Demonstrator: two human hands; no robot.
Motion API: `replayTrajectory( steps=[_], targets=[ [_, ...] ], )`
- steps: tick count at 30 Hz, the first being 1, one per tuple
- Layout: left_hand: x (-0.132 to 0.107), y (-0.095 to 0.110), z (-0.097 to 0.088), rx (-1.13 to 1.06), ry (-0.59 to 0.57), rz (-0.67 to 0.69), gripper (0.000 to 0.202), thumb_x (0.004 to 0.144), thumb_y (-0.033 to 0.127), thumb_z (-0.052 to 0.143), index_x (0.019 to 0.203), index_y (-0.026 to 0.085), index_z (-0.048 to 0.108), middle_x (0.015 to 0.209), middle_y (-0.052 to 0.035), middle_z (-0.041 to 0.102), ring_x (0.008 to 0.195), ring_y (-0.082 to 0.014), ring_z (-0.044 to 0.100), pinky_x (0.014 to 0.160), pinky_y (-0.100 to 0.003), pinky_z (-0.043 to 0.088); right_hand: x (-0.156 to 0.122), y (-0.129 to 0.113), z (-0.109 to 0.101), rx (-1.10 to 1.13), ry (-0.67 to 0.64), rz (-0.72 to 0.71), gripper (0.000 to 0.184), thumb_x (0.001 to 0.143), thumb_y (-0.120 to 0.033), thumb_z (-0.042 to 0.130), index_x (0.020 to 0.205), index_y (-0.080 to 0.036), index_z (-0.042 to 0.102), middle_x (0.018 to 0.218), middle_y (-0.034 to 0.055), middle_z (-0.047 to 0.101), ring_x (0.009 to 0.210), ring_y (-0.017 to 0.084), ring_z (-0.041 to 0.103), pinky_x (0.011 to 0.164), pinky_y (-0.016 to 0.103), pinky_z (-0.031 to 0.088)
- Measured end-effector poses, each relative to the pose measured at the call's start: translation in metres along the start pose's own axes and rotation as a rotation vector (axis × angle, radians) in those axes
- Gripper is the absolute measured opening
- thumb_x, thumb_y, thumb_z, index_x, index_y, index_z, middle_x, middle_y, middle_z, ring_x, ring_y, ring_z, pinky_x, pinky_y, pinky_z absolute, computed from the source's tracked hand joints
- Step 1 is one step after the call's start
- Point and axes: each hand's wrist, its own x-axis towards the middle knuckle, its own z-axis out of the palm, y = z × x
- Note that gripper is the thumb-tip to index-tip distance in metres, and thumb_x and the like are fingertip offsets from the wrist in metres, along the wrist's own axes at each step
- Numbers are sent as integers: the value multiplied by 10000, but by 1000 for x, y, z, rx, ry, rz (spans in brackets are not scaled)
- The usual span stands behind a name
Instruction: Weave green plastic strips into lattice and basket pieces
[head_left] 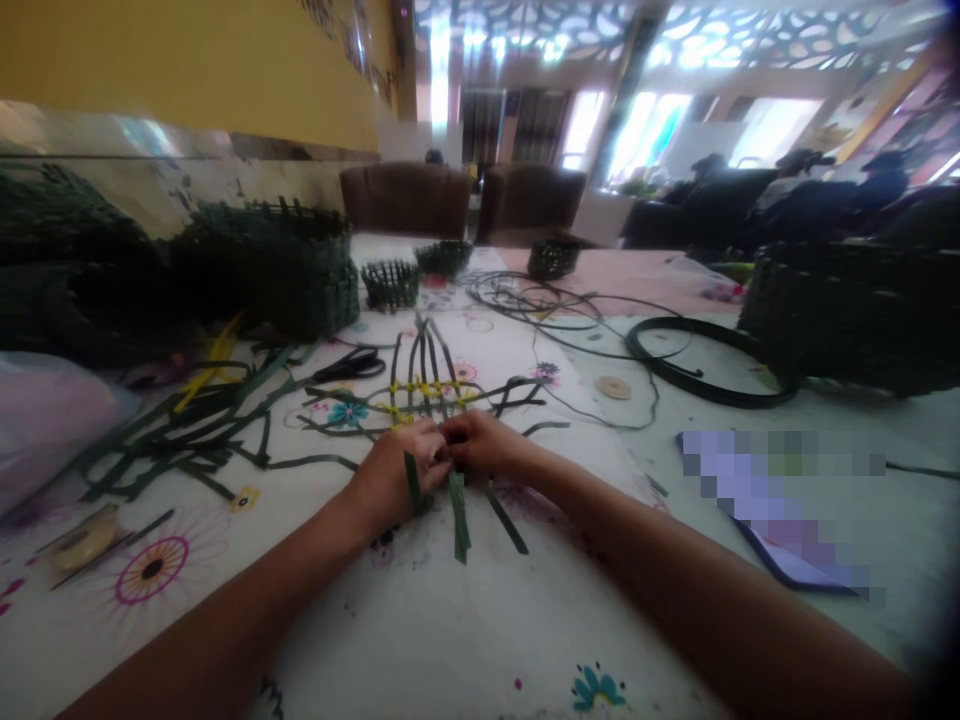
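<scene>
On the table in front of me lies a small open lattice of dark green strips (429,365), crossed by thin yellow strips (431,388). My left hand (401,465) is closed on the lattice's near edge, fingers curled around green strips. Right beside it, my right hand (480,442) pinches at the same edge, fingertips meeting the left ones. The exact spot they grip is hidden by the fingers. Several loose green strip ends (459,515) stick out toward me below the hands, and others spread out to both sides.
Scissors (351,366) and a pile of loose green strips (217,430) lie left. Dark woven baskets (277,265) stand back left, with a large one (847,315) at right. A coiled strip (712,395) and a purple-edged object (780,520), partly blurred out, lie right. People sit far back.
</scene>
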Motion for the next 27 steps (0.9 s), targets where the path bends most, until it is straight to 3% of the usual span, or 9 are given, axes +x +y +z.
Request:
replayTrajectory(
  steps=[5,10,17,27],
  targets=[
    [0,6,2,19,17,-70,153,838,160,550,685,156,563,777,-38,572,702,-152,538,639,-261,409,2,2,0,-44,8,-38,125,714,-41,533,641,-139,557,598,-48,533,562,74,470,533,187,346],
    [3,2,-1,-42,-20,-155,139,749,145,558,621,167,509,678,-10,527,634,-143,488,592,-261,350,-3,-4,0,-174,81,-43,109,702,-38,544,677,-129,599,609,-38,540,589,82,469,551,195,331],
    [7,-11,0,-139,-47,-355,84,728,134,551,658,158,591,621,13,555,617,-136,504,582,-241,330,-9,-5,3,-184,109,-41,132,708,-25,517,653,-134,566,632,-14,548,607,97,474,576,219,345],
    [11,-21,8,-192,16,-106,138,738,89,520,641,155,594,709,-10,586,706,-148,550,661,-250,401,-9,2,11,-405,81,-373,114,785,-38,546,727,-129,586,790,29,591,726,119,506,690,236,392]
  ],
)
